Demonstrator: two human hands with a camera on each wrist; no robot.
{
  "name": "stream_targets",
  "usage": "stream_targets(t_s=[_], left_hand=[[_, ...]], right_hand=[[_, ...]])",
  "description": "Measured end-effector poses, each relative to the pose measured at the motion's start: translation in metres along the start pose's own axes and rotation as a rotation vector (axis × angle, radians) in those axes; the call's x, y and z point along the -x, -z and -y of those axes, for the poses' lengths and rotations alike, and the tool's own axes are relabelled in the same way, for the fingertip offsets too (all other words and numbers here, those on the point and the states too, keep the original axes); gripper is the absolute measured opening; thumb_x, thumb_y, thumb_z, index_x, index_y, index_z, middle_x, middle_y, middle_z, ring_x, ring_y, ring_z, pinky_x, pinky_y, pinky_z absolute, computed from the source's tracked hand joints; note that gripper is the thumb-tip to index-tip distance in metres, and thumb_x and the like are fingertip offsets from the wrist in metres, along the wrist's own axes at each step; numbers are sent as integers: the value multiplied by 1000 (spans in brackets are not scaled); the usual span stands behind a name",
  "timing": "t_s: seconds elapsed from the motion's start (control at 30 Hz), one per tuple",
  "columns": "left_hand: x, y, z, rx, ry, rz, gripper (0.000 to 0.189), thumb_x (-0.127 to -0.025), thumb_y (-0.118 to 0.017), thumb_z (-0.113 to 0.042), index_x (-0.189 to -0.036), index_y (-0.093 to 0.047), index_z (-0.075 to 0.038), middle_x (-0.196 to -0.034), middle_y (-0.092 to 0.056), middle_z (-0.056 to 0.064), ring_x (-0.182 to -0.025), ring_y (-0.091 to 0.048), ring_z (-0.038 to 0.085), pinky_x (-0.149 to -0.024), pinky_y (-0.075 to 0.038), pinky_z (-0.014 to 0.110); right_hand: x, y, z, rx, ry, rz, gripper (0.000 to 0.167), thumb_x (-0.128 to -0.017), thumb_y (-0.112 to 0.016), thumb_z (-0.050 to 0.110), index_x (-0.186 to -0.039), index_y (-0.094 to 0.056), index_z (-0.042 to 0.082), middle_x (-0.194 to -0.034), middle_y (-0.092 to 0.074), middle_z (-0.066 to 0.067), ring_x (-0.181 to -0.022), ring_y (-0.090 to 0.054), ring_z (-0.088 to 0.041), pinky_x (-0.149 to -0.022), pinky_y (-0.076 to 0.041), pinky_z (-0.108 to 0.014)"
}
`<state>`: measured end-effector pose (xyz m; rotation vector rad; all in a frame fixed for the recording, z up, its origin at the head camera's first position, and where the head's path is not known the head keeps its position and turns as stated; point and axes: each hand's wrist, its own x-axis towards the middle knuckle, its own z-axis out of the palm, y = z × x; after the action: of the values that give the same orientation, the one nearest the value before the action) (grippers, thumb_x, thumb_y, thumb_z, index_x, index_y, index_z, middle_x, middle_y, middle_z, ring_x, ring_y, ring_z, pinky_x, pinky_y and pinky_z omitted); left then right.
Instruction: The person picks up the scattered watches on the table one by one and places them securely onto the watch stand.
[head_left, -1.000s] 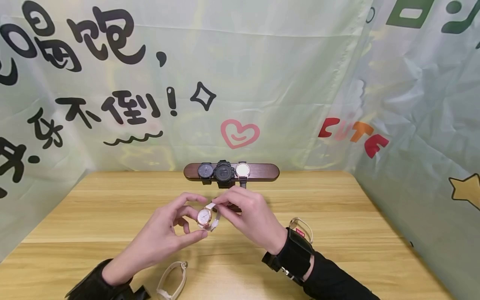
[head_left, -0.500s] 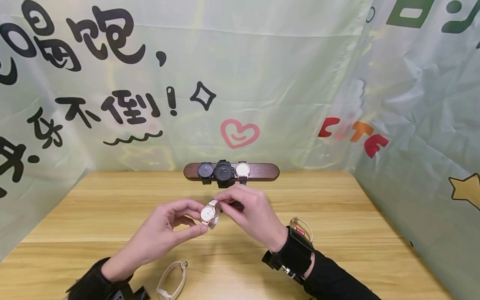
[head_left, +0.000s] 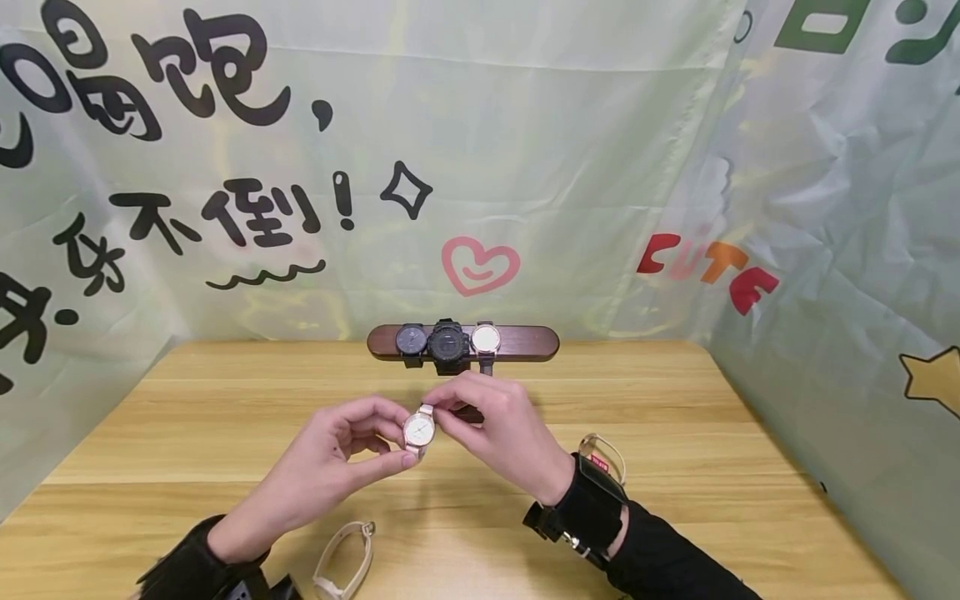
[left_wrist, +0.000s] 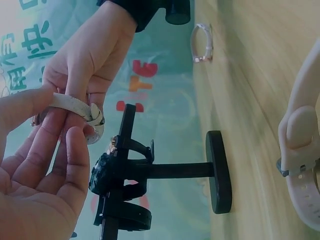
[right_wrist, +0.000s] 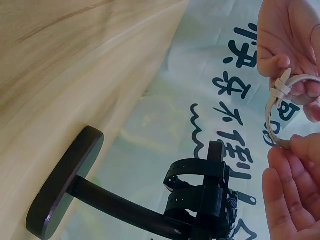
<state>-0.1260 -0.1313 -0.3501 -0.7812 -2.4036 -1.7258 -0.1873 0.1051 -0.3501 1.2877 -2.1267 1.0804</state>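
Observation:
A small wristwatch with a round white dial, gold-toned rim and pale strap [head_left: 418,430] is held above the table between both hands. My left hand [head_left: 337,450] pinches its lower edge, thumb below and fingers behind. At its upper end my right hand [head_left: 502,429] pinches the strap. Seen in the right wrist view, the pale strap [right_wrist: 271,120] forms a loop with its end through the keeper. Just beyond the hands stands a dark wooden watch stand [head_left: 525,343] bearing a dark watch [head_left: 411,340], a bulky black watch [head_left: 447,342] and a light-dialed watch [head_left: 486,339].
A pale-strapped watch [head_left: 366,558] lies near the front, right of the left wrist. Another watch with a red tag [head_left: 600,461] lies beyond the right wrist. The stand's base [right_wrist: 65,185] rests on the wooden table [head_left: 675,533]; printed cloth [head_left: 600,167] hangs behind.
The held watch has turned so its dial faces the head camera more squarely, and has shifted slightly right. The left thumb and fingers have closed in on it; the right hand barely moved.

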Motion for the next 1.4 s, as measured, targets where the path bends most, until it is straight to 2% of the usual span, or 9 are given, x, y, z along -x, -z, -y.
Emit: stream_targets(t_s=[0.13, 0.23, 0.4, 0.53, 0.73, 0.97, 1.13, 1.3, 1.4], left_hand=[[0, 0, 1, -2, -6, -11, 22, -95, -83, -13, -115, -73, -12, -101, -77, 10, -88, -76, 15, -81, -65, 29], [0, 0, 2, -10, -4, -25, 23, -95, -83, -12, -115, -72, -12, -99, -77, 8, -87, -75, 15, -82, -64, 28], [0, 2, 3, -29, -2, -38, 23, -95, -82, -9, -116, -72, -13, -96, -77, 0, -85, -73, 14, -80, -62, 26], [1, 4, 3, -40, -15, -34, 22, -96, -81, -9, -116, -73, -13, -96, -76, 1, -85, -72, 13, -78, -62, 27], [1, 8, 3, -52, -9, -27, 22, -97, -79, -9, -118, -75, -14, -101, -77, 1, -88, -72, 13, -79, -62, 27], [0, 16, 2, -43, 23, -37, 24, -98, -79, -12, -121, -76, -21, -107, -79, 0, -94, -72, 16, -80, -63, 31], [-2, 19, 3, -9, 10, -59, 21, -98, -78, -10, -118, -75, -16, -105, -78, 3, -96, -73, 18, -82, -65, 31], [-3, 22, 4, 23, 25, -76, 15, -98, -78, -8, -112, -73, -9, -109, -74, 5, -96, -73, 17, -80, -66, 30], [-3, 23, 4, 34, 28, -86, 14, -98, -78, -7, -111, -72, -5, -112, -73, 4, -98, -74, 17, -84, -67, 31]], right_hand=[[0, 0, 0, -20, 6, 23, 17, -97, -77, 2, -114, -77, 7, -109, -80, -4, -95, -76, -11, -85, -63, -18], [-1, 1, 1, -12, 22, 46, 21, -97, -77, 3, -118, -76, 7, -114, -80, -4, -99, -77, -11, -89, -61, -14], [-3, 3, 1, 17, 84, 73, 28, -98, -75, 3, -126, -76, 7, -121, -80, -5, -111, -77, -14, -95, -63, -22], [-4, 4, 0, 13, 109, 90, 30, -99, -73, 1, -128, -76, 5, -123, -80, -8, -113, -77, -15, -96, -62, -20], [-4, 7, 1, -8, 99, 102, 26, -99, -73, 1, -125, -78, 5, -119, -80, -5, -105, -77, -10, -92, -60, -14], [-5, 11, -1, -9, 112, 97, 19, -97, -78, 4, -116, -79, 7, -108, -81, -2, -93, -74, -5, -82, -59, -12], [-5, 11, -2, -36, 109, 109, 15, -96, -80, 6, -111, -78, 8, -104, -80, -2, -90, -74, -4, -83, -60, -12], [-4, 10, -1, -25, 65, 109, 12, -94, -84, 11, -106, -79, 11, -95, -79, 3, -83, -70, 1, -74, -57, -10], [-3, 9, -1, -6, 48, 114, 9, -93, -85, 13, -102, -80, 13, -90, -78, 6, -80, -67, 3, -68, -53, -10]])
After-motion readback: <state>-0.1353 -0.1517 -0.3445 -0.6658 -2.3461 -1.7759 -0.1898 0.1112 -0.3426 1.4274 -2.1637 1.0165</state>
